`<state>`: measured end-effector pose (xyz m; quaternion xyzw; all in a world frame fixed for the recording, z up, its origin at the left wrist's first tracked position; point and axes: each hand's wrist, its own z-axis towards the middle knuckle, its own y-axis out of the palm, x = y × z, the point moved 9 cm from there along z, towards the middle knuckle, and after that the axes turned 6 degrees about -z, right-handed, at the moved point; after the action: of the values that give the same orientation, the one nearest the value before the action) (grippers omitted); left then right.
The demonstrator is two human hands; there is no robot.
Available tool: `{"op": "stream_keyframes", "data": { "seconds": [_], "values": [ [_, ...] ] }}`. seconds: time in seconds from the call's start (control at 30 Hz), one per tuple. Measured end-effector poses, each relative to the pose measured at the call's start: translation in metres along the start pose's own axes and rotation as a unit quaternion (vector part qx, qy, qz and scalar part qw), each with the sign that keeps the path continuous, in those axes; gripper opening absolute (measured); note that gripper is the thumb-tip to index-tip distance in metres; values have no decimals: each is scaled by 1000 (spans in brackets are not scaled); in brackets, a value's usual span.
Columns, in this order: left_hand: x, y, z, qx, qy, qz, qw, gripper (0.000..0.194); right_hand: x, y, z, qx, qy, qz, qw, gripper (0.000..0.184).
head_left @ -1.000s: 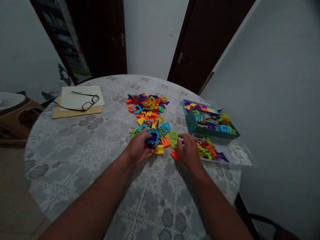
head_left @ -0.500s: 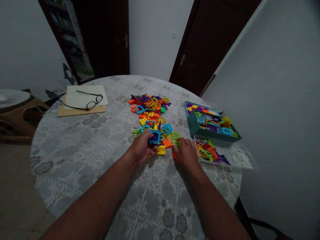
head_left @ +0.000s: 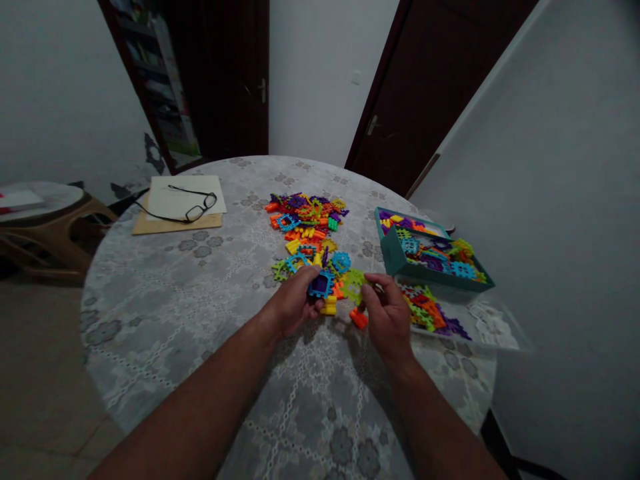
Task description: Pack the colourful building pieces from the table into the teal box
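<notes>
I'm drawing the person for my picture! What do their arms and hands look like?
The left hand and right hand are bare, with no gloves. No sleeves, watch or bracelet show on either arm. I see no rings, but some fingers are hidden, so I can't be sure.

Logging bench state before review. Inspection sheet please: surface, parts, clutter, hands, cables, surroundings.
Surface: round table, patterned grey-white cloth
Job's things: blue square frame, lime-green lattice piece; mixed pile of plastic pieces; more in teal box and clear tray
Clutter: black-framed glasses on white paper, table's left side
Hands: left hand holds blue square frame; right hand holds lime-green lattice piece
Cables: none identified; dark curved strip, bottom right, could be cable or strap, cannot tell
Surroundings: dark doors behind, brown stool at left
</notes>
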<state>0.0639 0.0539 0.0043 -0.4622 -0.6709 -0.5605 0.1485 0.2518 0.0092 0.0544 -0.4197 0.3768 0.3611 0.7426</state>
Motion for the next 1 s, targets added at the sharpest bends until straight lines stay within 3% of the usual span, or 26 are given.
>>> {"op": "stream_keyframes", "data": {
  "seconds": [0.1, 0.3, 0.43, 0.57, 0.73, 0.87, 1.0],
  "values": [
    [-2, 6, -1, -14, 20, 30, 999, 40, 0, 21, -11, -53, 13, 58, 997, 25],
    [-2, 10, -6, -18, 64, 105, 992, 40, -3, 41, -15, -105, -50, 1, 993, 22],
    [9, 8, -7, -14, 103, 169, 980, 31, 7, 41, -11, -99, 5, 5, 995, 43],
    [28, 13, -11, -18, 194, 254, 947, 25, 18, 48, -8, -137, 93, 78, 983, 63],
    [26, 20, -12, -28, 204, 363, 909, 36, 19, 55, -5, -174, 106, 102, 974, 42],
    [23, 21, -12, -35, 206, 399, 893, 50, 22, 62, -6, -195, 136, 134, 962, 39],
    [22, 22, -13, -73, 201, 392, 895, 65, 1, 37, 4, -181, 109, 143, 967, 38]
  ]
}}
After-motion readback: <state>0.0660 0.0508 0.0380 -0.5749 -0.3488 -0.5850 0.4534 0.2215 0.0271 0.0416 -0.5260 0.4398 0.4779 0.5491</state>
